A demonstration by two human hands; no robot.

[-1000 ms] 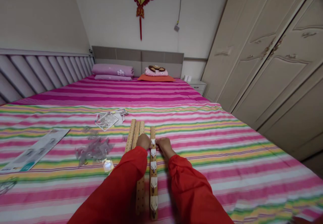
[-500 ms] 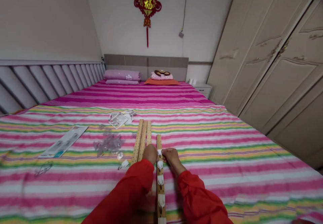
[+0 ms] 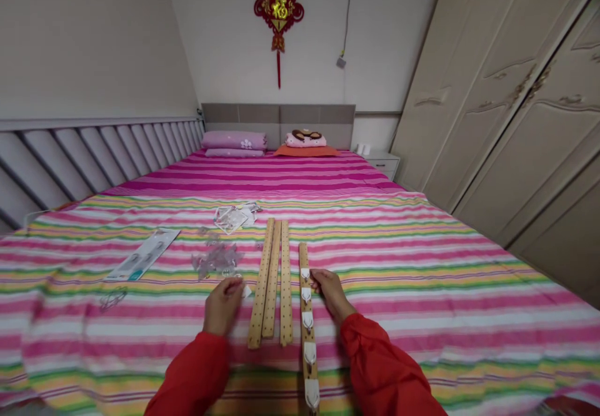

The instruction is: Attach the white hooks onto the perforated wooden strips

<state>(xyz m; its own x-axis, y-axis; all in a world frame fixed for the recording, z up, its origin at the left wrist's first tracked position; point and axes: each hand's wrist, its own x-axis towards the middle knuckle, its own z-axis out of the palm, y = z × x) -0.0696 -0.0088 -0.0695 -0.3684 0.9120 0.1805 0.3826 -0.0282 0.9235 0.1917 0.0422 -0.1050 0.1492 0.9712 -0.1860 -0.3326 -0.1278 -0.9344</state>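
A wooden strip (image 3: 304,255) lies lengthwise before me, with several white hooks (image 3: 307,320) set in a row along it. My right hand (image 3: 330,291) is just right of the strip, fingers curled together beside the farthest of these hooks (image 3: 305,273). Whatever its fingertips might hold is hidden. My left hand (image 3: 222,307) is closed at a loose white hook (image 3: 247,291), whose near part the fingers cover. Between my hands lie three bare wooden strips (image 3: 286,291) with rows of small holes.
Left of the strips is a pile of clear plastic pieces (image 3: 218,258). Beyond it lie more packets (image 3: 233,218). A long white package (image 3: 145,253) and a thin wire bundle (image 3: 113,298) are farther left. The bed has a striped sheet (image 3: 398,253) and a side rail (image 3: 98,153).
My left hand has left the hooked strip and moved left to the loose white hook. My right hand stays beside the farthest hook. The view has shifted slightly.
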